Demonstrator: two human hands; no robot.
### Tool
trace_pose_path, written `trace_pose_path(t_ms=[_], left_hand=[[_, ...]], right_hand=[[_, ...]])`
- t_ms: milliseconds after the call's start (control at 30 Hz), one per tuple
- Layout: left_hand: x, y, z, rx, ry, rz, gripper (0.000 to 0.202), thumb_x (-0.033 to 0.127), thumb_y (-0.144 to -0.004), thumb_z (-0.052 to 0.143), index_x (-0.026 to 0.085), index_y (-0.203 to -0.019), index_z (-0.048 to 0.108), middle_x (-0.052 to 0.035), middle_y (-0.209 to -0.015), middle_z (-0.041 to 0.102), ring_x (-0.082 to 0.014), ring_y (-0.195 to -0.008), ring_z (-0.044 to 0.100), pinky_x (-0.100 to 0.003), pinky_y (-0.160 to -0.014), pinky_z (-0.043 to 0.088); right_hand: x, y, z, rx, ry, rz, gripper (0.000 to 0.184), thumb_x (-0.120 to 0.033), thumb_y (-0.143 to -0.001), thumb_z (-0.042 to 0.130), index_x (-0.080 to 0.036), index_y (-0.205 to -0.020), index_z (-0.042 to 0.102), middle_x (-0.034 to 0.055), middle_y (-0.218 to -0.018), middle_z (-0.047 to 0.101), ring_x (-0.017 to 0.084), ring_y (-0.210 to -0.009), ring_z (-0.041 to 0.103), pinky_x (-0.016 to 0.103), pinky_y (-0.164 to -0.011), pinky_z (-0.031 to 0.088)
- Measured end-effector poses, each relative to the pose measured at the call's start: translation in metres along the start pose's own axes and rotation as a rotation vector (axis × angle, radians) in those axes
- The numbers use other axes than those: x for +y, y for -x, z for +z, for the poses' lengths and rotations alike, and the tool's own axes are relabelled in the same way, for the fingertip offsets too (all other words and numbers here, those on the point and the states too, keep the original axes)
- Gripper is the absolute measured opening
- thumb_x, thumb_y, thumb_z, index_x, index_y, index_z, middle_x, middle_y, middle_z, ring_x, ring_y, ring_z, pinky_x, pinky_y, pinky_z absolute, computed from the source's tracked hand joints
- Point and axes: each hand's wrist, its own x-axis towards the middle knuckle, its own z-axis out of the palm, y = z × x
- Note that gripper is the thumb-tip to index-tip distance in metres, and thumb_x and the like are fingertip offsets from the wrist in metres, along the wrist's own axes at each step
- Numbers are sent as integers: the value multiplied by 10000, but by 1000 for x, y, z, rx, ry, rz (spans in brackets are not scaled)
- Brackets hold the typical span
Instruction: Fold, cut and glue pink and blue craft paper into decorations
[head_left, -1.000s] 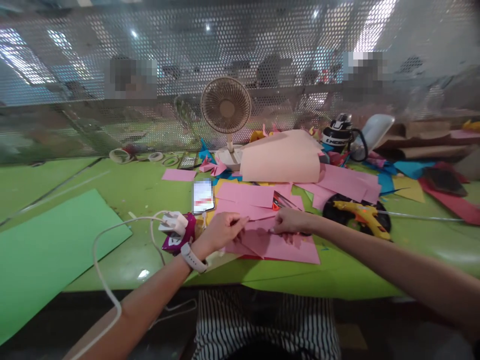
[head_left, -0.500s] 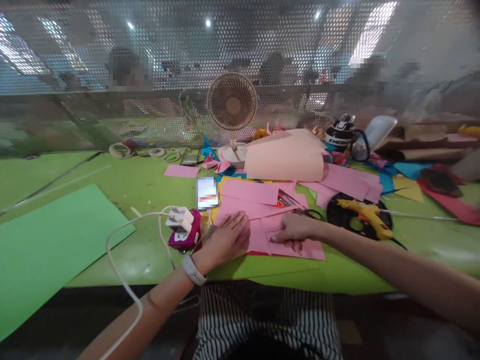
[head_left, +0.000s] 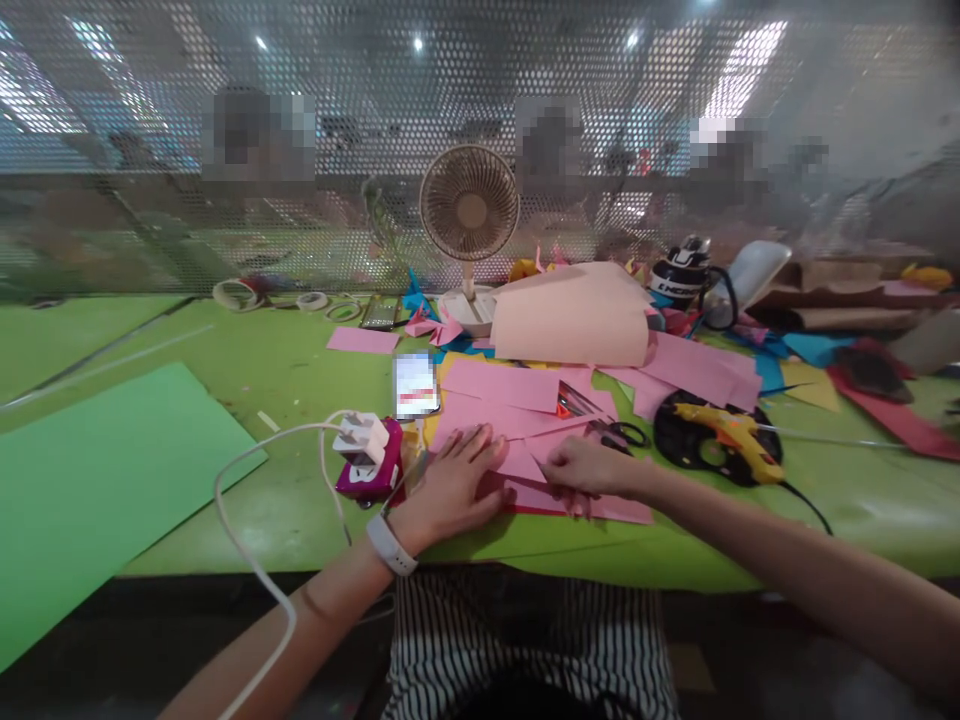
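My left hand (head_left: 456, 482) lies flat, fingers stretched out, on a sheet of pink paper (head_left: 523, 460). A pale watch sits on that wrist. Thumb and fingers of my right hand (head_left: 583, 468) are pinched on the right part of the same paper, beside a raised or folded edge. Under it lie more pink sheets (head_left: 619, 508), with a strip of red showing at the front edge. Just beyond my right hand rest black-handled scissors (head_left: 628, 435). A phone (head_left: 416, 385) with a lit screen stands beyond my left hand.
A purple power block (head_left: 390, 462) with white plugs and a cable stands left of my hands. On the right, a yellow glue gun (head_left: 731, 440) rests on a black disc. A fan (head_left: 469, 205), a dark bottle (head_left: 679, 275) and a large green sheet (head_left: 127, 480) are around.
My right hand has gone from lying on the paper with its index finger pointed to pinching it, its edge now lifted. My left thumb has spread out to the right.
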Motion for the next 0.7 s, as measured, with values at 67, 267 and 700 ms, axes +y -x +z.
trace_pose_path(t_ms=[67, 267, 700], left_hand=[[0, -1, 4, 33, -18, -10, 499, 422, -894, 406, 223, -1347, 343, -91, -1444, 316, -238, -1339, 240, -456, -1085, 196], [-1, -1, 8, 24, -48, -9, 445, 400, -927, 349, 239, -1342, 360, -80, -1444, 317, -228, -1338, 245, -445, -1081, 203], [1, -4, 8, -1, -13, -46, 556, 512, -921, 274, 213, -1389, 274, -83, -1454, 297, -245, -1349, 210, -464, -1087, 191]], right_hand=[[2, 1, 3, 80, 12, -49, 256, -317, -821, 443, -156, -656, 554, 11, -528, 634, 111, -405, 587, 174, -365, 377], [8, 6, 14, 565, 263, -474, 172, -201, -773, 562, -216, -931, 627, 16, -876, 624, 141, -757, 609, 251, -681, 471], [8, -18, 21, 545, 80, -446, 222, -392, -878, 480, -198, -936, 570, 6, -768, 627, 133, -658, 585, 230, -592, 419]])
